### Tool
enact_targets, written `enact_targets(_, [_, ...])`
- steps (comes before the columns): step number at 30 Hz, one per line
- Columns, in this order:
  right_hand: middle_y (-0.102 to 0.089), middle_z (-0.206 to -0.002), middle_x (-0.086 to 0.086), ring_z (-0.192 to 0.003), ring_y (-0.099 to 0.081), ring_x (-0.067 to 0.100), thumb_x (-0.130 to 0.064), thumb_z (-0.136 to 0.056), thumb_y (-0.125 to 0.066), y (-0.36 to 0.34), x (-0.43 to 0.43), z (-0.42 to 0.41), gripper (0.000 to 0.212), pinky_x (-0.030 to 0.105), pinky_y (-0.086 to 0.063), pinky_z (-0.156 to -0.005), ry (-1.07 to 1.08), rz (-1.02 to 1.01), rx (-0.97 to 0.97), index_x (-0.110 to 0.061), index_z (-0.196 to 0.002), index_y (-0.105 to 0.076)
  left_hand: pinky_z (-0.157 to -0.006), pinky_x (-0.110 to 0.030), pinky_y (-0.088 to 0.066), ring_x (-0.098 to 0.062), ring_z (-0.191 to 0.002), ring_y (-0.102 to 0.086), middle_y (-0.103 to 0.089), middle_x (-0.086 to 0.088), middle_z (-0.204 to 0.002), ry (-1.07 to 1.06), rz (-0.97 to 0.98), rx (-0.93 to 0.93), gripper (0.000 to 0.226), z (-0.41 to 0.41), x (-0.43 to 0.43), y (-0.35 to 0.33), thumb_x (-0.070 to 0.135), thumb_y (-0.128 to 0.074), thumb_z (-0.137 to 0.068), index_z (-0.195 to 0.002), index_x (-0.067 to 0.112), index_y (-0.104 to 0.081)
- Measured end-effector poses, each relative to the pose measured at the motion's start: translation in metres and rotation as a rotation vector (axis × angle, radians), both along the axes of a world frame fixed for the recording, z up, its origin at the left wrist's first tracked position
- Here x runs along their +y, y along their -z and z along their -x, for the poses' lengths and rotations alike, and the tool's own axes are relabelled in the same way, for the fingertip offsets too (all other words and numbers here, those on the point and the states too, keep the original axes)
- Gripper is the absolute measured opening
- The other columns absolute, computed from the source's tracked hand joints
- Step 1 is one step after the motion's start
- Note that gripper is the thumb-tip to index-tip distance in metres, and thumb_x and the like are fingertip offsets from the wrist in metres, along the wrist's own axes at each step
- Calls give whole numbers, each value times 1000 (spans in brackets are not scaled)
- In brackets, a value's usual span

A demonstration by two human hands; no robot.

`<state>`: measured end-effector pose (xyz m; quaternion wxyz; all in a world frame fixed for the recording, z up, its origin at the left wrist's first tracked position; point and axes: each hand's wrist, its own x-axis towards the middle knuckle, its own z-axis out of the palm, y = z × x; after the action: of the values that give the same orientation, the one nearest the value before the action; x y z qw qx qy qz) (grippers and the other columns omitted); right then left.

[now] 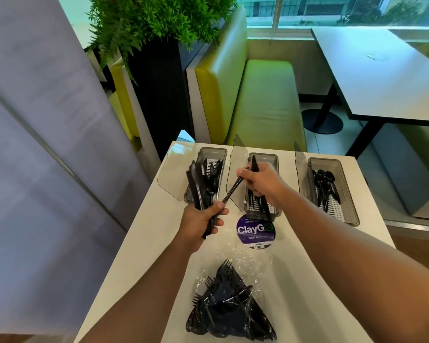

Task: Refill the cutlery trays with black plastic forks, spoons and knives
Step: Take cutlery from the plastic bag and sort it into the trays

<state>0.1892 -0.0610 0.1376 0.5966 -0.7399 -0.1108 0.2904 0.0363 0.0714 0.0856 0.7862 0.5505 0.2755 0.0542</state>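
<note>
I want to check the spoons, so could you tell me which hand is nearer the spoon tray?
Right. The right hand is over the middle tray, just left of the spoon tray; the left hand grips a cutlery bundle farther left, near the left tray.

The left hand (203, 220) grips a bundle of black cutlery (197, 184). Its fingers (219, 222) curl round the lower ends, and the bundle rises over the left tray (213, 152). Just right of them, the right hand (258, 183) pinches two black pieces (234, 188) above the middle tray (264, 156); one slants down to just beside the left thumb. Further right, spoons (325, 184) lie in the right tray (349, 194). Nearer than both hands, a clear bag of forks (228, 305) lies on the white desk (139, 243).
</note>
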Motion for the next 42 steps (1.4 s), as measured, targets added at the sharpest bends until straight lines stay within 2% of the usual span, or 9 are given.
enact_targets(8, [-57,-63,-2,-53,-45,9,-24,-92,-73,-3,-4,-4,19,19,-39,-47,-230,209,-113,-12,-77,-68,-41,-21,-41,-12,-48,-54,-72,-13,-72,-223,55,-17,18,3,31,-1,10,-74,-90,-103,-1,-68])
enact_targets(11, [-73,-78,7,-74,-61,20,-25,-89,-76,0,-1,-3,15,35,-56,-75,-403,281,-161,-13,-80,-75,-39,-21,-39,-12,-46,-51,-66,-9,-66,-266,47,-14,24,1,41,-4,11,-77,-87,-104,-2,-67])
enact_targets(13, [-75,-90,12,-82,-63,21,-26,-86,-79,-1,7,5,12,42,-54,-88,-541,367,-194,-15,-86,-78,-39,-21,-37,-11,-45,-48,-62,-8,-64,-272,38,-14,21,-1,46,-7,12,-79,-85,-97,0,-66])
enact_targets(16, [-70,-75,2,-65,-52,10,-32,-89,-75,-2,28,24,19,32,-45,-69,-695,409,-228,-14,-84,-75,-39,-21,-37,-11,-44,-47,-61,-6,-62,-220,12,-30,17,-3,49,-10,10,-79,-85,-90,2,-64])
enact_targets(19, [-67,-66,-1,-62,-52,10,-28,-98,-65,1,51,37,22,30,-42,-72,-730,341,-247,-17,-79,-69,-40,-22,-37,-12,-44,-48,-62,-11,-66,-152,-11,-68,15,-5,49,-11,11,-76,-88,-91,2,-65])
enact_targets(24, [-48,-63,1,-49,-40,10,-21,-105,-51,1,77,32,21,19,-35,-46,-580,168,-145,-13,-90,-63,-41,-22,-33,-10,-46,-38,-47,0,-62,-147,50,-68,23,1,71,-5,27,-68,-96,-82,13,-56])
enact_targets(31, [-41,-52,-6,-43,-35,13,-16,-105,-46,7,125,0,18,27,-37,-41,-54,-142,132,-6,-112,-59,-42,-23,-31,-10,-47,-36,-46,1,-65,-62,60,-56,26,10,97,7,37,-61,-99,-89,13,-56])
enact_targets(37, [-39,-56,1,-40,-32,13,-18,-100,-46,39,171,-30,19,25,-26,-38,170,62,120,-14,-83,-54,-43,-23,-29,-12,-47,-37,-51,0,-65,-59,60,5,34,8,109,16,43,-51,-103,-97,12,-61])
enact_targets(42, [-63,-78,15,-68,-62,26,-27,-99,-56,66,186,-50,28,39,-53,-65,174,288,107,-1,-98,-64,-43,-23,-30,-12,-47,-39,-53,1,-66,-37,77,33,29,5,117,25,36,-48,-106,-103,10,-60])
